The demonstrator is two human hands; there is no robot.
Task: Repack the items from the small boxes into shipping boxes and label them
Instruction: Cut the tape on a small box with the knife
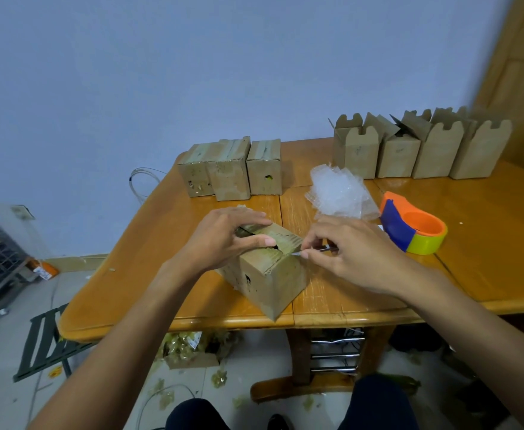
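Between left grip point(223, 234) and right grip point(344, 248): small taped brown cardboard box point(273, 280), seam partly slit; left clasping top, right pinching thin metal blade point(318, 250). Beyond, undone: three sealed boxes point(229, 172), four open cartons point(422, 150) unlabelled.

We find bare desk point(142, 243) at 9 o'clock of the near box point(270, 280); sealed boxes point(229, 172) block 12, wrap point(338, 193) and tape point(415, 228) 2.
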